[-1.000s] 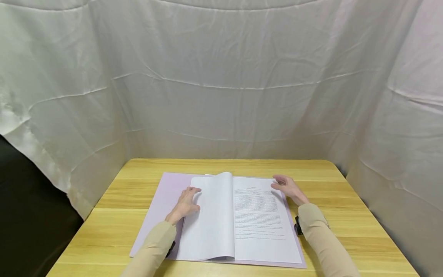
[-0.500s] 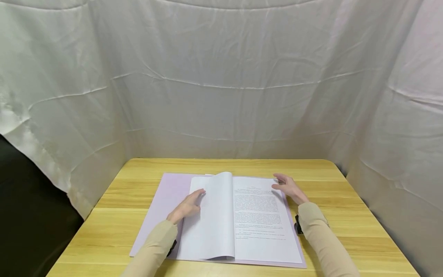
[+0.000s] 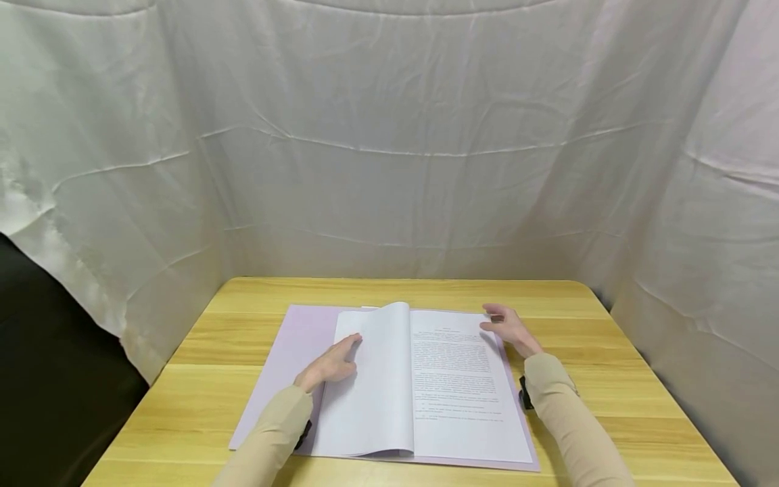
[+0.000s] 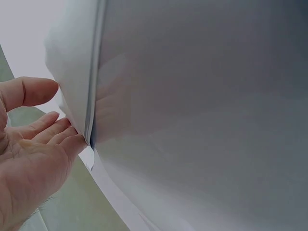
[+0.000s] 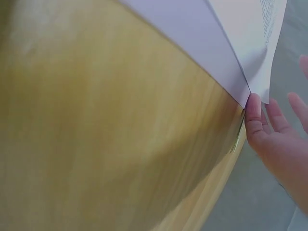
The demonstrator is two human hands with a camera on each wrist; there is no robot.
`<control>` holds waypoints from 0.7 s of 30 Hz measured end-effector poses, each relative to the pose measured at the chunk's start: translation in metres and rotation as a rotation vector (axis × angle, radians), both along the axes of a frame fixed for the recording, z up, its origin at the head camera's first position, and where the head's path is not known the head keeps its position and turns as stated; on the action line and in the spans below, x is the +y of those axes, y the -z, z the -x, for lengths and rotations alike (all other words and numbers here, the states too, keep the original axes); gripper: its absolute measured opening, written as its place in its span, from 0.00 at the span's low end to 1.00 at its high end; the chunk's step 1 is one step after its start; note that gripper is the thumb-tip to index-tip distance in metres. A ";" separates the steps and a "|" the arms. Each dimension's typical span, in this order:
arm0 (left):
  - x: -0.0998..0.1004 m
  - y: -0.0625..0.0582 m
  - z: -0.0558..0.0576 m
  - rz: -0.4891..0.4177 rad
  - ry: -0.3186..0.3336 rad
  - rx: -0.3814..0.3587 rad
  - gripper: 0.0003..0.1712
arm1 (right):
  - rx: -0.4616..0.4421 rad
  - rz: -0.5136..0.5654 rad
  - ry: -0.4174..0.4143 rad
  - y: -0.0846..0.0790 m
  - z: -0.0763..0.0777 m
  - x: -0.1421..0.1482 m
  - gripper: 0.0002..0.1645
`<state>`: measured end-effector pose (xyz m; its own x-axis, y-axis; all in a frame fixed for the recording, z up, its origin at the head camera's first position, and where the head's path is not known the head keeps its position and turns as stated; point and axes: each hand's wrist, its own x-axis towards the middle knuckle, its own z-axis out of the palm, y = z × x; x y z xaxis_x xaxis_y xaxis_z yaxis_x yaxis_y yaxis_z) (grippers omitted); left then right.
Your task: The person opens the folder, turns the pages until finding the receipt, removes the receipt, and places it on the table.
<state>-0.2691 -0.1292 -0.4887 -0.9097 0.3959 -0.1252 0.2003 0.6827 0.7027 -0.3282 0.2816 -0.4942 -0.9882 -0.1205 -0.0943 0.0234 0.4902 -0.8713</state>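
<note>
White paper document with black print point(image 3: 456, 389): lies on the open lilac folder, spread to a text page over the folder's right half.
Blank turned-over white sheets point(image 3: 374, 399): arch up near the folder's middle and lie across part of its left half; that springy bend would probably lift if let go, so light, flat pressure close to the fold should settle it best.
Flat lilac folder point(image 3: 291, 352): shows as a broad strip left of the sheets and a narrow rim right of the text page.
Left hand point(image 3: 328, 365): over the folder's left half, fingers mostly straight, thumb apart, touching the sheets' outer edge; how firmly, I cannot tell.
Right hand point(image 3: 510, 331): at the folder's far right corner, fingers spread, a fingertip touching that corner; steadying there without curling the page seems wise.
Yellow wood-grain counter point(image 3: 207, 352): under the folder, extending past it on every side shown, though the near edge is out of view.
Pale grey creased cloth point(image 3: 389, 196): hangs beyond the folder.
</note>
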 end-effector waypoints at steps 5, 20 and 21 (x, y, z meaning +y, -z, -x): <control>0.000 0.000 0.000 -0.001 -0.004 -0.002 0.36 | 0.053 -0.049 0.039 0.001 0.001 -0.001 0.36; -0.001 -0.001 0.000 -0.003 0.023 0.002 0.36 | 0.162 -0.231 0.143 -0.001 0.016 -0.004 0.25; -0.001 -0.001 0.001 -0.005 0.024 0.001 0.36 | 0.180 -0.245 0.140 -0.001 0.017 -0.004 0.24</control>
